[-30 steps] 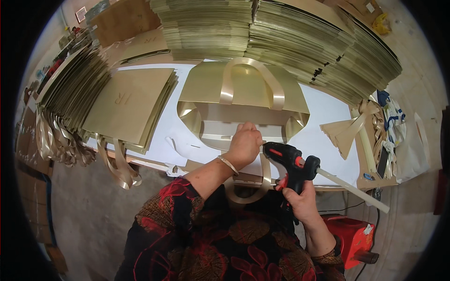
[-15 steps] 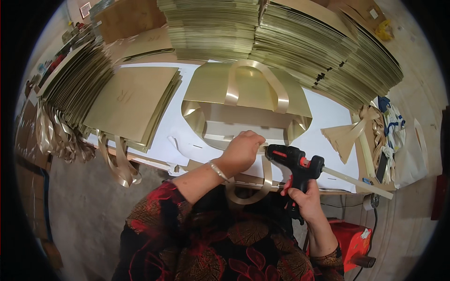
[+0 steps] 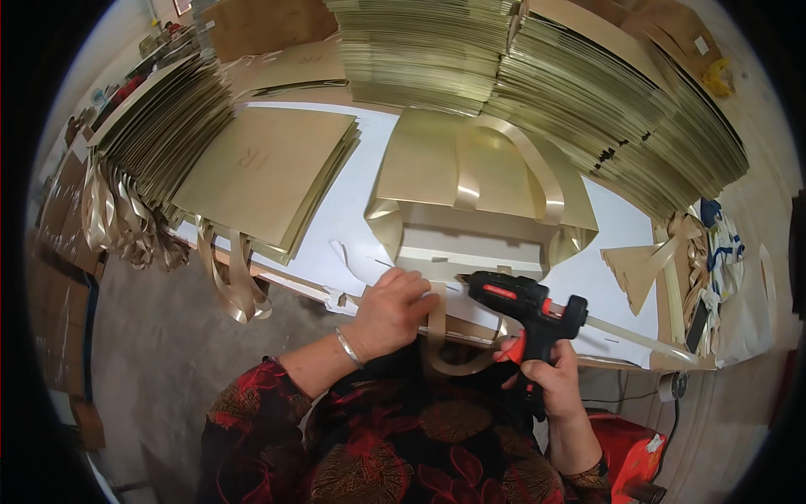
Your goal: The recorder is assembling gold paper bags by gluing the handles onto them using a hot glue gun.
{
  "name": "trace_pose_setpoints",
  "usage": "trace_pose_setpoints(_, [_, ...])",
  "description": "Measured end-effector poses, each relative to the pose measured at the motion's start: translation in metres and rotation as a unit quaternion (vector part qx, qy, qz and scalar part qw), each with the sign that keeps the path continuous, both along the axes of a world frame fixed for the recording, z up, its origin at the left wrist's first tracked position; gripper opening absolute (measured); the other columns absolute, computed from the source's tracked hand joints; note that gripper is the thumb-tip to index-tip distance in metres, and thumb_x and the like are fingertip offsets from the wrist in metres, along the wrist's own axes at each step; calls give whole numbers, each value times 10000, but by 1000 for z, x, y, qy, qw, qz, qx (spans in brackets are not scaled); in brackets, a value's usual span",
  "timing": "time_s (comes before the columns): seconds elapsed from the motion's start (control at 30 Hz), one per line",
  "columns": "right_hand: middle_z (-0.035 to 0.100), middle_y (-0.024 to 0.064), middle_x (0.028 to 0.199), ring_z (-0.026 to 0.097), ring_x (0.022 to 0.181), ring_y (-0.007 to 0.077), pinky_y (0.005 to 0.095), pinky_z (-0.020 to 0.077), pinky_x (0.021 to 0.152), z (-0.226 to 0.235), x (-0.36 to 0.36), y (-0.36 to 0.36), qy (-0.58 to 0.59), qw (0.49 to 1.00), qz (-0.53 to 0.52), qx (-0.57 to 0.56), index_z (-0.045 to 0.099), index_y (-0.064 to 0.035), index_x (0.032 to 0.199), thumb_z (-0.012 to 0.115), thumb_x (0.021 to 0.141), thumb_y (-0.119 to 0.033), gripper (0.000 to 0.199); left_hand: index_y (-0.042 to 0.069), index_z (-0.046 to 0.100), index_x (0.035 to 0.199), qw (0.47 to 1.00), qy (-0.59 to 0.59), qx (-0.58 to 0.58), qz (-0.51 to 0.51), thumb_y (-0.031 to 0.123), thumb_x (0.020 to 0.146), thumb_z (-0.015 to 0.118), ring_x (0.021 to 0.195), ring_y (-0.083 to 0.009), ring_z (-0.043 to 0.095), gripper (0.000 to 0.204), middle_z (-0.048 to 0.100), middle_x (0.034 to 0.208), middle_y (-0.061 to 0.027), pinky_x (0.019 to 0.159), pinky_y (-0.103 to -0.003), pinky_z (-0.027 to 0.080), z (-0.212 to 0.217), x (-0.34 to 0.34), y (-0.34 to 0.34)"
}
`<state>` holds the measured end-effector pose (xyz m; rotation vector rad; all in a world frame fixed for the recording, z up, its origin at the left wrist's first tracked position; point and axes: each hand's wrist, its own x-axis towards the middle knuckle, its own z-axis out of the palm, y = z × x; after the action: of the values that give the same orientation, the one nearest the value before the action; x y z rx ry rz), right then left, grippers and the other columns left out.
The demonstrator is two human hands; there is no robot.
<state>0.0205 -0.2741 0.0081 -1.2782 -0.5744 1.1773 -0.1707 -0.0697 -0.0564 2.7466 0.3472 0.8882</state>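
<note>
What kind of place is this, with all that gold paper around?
Probably a small workshop where paper gift bags are put together by hand. Tall stacks of flat gold bags crowd the white table, and the right hand grips a black glue gun.

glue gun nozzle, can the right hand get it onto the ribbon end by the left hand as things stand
Probably yes. The right hand holds the glue gun with its nozzle aimed at the ribbon handle that the left hand pins at the gold bag edge; nothing lies between.

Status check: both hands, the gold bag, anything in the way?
Left hand pressing ribbon at gold bag edge. Right hand gripping glue gun, nozzle at the joint. Nothing blocking.
</note>
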Motion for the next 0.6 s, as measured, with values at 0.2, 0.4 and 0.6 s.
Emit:
trace_pose_setpoints(0.2, [641, 96, 928, 648, 814, 170, 247, 505, 553, -28, -11, 26, -108, 994, 0, -9, 514, -13, 1094, 573, 760, -47, 341, 81, 664, 930, 1000, -22, 12, -17, 61, 609, 631, 940, -240, 620, 323, 609, 947, -54, 780, -355, 488, -6, 2, 1])
trace_pose_setpoints(0.4, [619, 51, 930, 622, 778, 117, 207, 456, 548, -22, 2, 15, -82, 993, 65, -57, 474, -31, 1169, 593, 766, -2, 421, 108, 649, 931, 999, -11, 32, 16, 58, 641, 627, 997, -208, 629, 295, 635, 962, -33, 814, -339, 469, -6, -2, -2])
trace_pose_setpoints(0.6, [620, 238, 1087, 659, 985, 381, 421, 616, 567, -3, -8, 19, 34, 998, -52, 32, 393, 16, 1223, 538, 737, -15, 508, 116, 660, 929, 999, -29, 12, 25, 36, 654, 642, 1048, -188, 629, 287, 660, 1003, -21, 834, -334, 457, -11, -6, -1])
